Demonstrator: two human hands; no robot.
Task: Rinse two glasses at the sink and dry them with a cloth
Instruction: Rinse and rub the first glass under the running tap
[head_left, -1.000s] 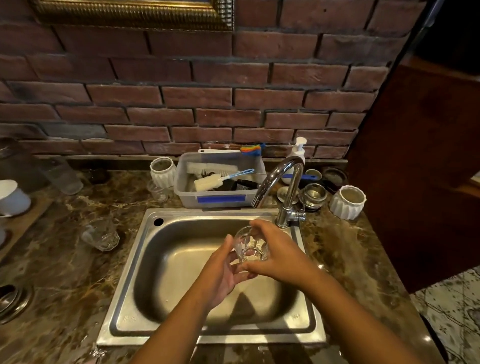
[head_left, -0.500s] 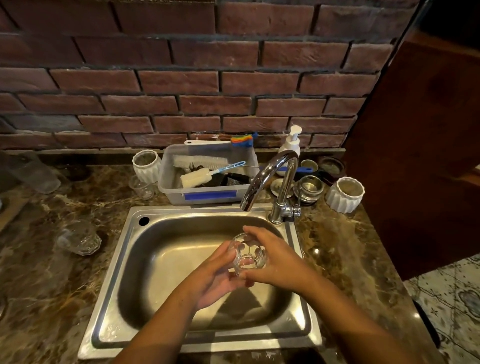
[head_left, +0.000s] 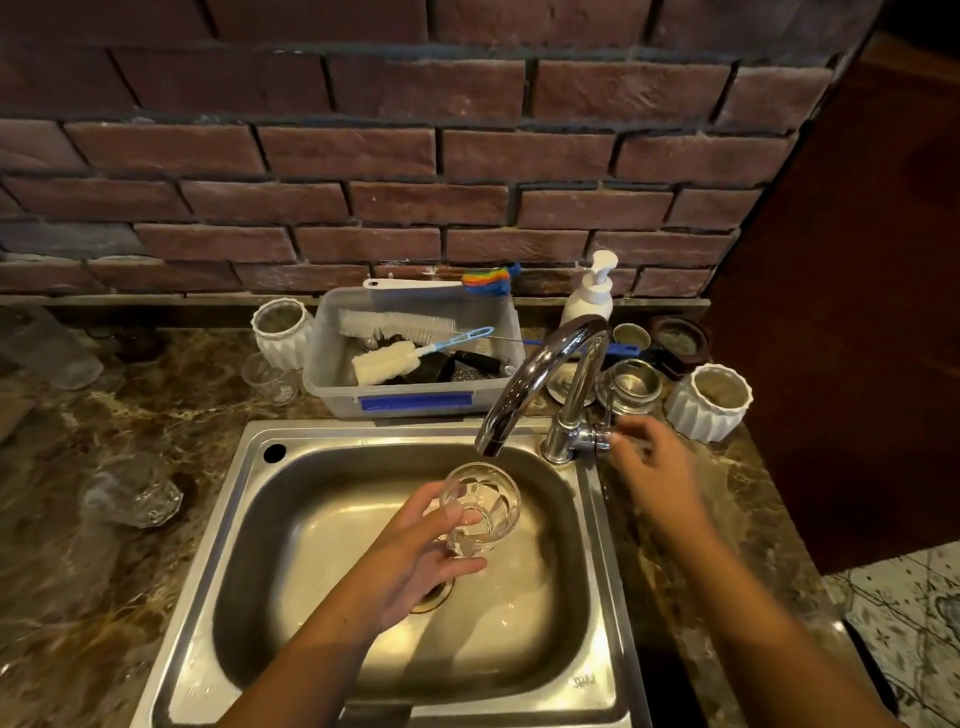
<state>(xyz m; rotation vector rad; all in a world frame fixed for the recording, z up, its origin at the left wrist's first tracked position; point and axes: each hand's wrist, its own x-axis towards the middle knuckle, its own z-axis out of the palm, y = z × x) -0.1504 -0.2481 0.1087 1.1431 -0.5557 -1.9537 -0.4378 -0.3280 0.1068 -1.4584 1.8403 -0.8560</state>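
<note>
My left hand (head_left: 415, 556) holds a clear faceted glass (head_left: 480, 506) upright over the steel sink (head_left: 249, 519), just below the spout of the chrome faucet (head_left: 540, 379). No water shows at the spout. My right hand (head_left: 654, 467), blurred, is at the faucet's side handle (head_left: 597, 439), fingers apart; whether it touches the handle I cannot tell. A second clear glass (head_left: 132, 493) stands on the marble counter left of the sink. No cloth is in view.
Behind the sink is a plastic tub (head_left: 415, 400) with brushes, a soap pump bottle (head_left: 589, 291), two white ribbed pots (head_left: 283, 327) (head_left: 709, 400), metal cups (head_left: 631, 382) and a small clear cup (head_left: 270, 376). A brick wall rises behind; the counter ends at the right.
My right hand has let go of the glass and moved right and up to the faucet handle. The left hand alone now holds the glass under the spout.
</note>
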